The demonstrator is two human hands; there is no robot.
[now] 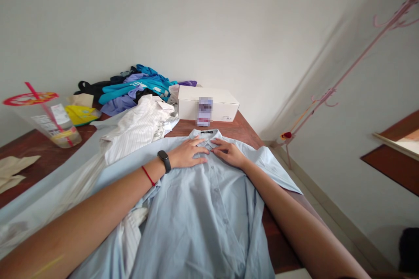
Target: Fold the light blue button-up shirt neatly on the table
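Note:
A light blue button-up shirt (203, 209) lies front-up on a dark wooden table (242, 128), collar pointing away from me. My left hand (188, 153), with a black band and a red string on the wrist, rests flat on the shirt just below the collar, fingers stretched out. Beside it, my right hand (229, 151) also lies on the chest of the shirt, its fingertips pressing at the top of the button placket. Both hands almost touch each other.
A white striped shirt (137, 128) lies left of the collar, with a heap of blue, teal and black clothes (137, 87) behind it. A white box (209, 103) stands at the back. A plastic cup with a red straw (49, 120) is far left. A pink rack (353, 65) leans on the right wall.

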